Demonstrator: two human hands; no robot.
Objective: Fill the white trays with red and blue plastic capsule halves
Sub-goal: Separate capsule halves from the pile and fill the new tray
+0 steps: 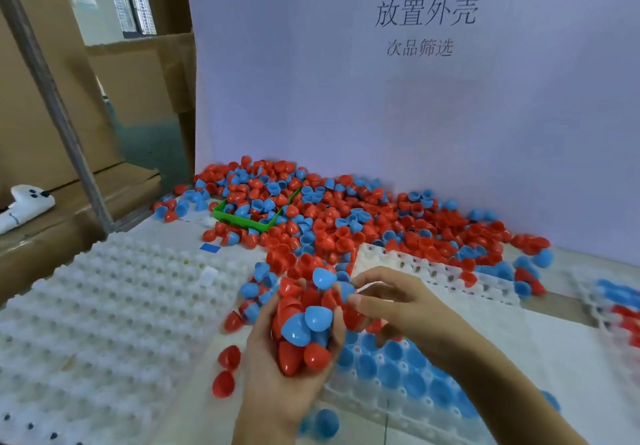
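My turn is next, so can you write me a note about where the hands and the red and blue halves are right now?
Left hand: cupped, full of red and blue capsule halves.
Right hand: fingertips pinching a blue half out of that handful.
Loose pile: spread along the back wall, burying a green bin.
Done: the white tray under the hands holds rows of blue halves; a far-right tray has some red and blue.
Left: the big white tray on the left looks empty, and the tray behind the hands is mostly empty.
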